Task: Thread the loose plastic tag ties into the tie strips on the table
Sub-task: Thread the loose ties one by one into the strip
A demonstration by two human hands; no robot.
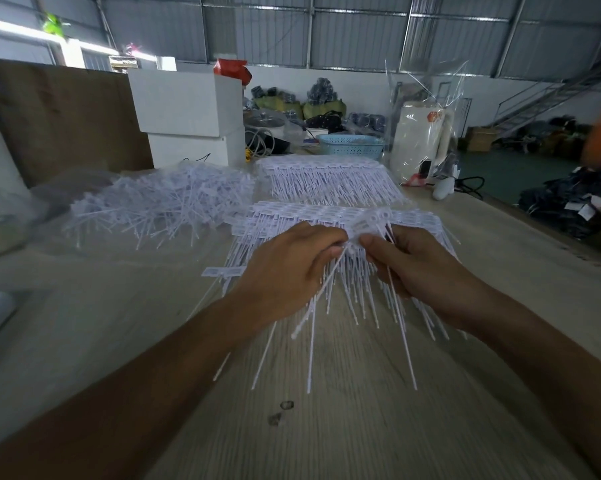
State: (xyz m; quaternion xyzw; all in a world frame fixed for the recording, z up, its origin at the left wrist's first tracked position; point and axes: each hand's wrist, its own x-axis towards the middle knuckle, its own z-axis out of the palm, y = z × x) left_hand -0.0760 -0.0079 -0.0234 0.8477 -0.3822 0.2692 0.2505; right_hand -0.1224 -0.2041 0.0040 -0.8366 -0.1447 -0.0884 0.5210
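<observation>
Nearby, loose ties (pixel 160 202) left, blue basket (pixel 351 145) behind; both hands' fingers (pixel 330 249) pinching strip (pixel 358 233).

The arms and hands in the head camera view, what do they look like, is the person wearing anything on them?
Both forearms are bare as far as the picture shows: no sleeves, gloves, watch or bracelets in view. The left hand and the right hand show no rings on the fingers that can be seen. Nails look short and unpainted.

Loose ties (pixel 160 202) left of strips (pixel 330 183)
</observation>
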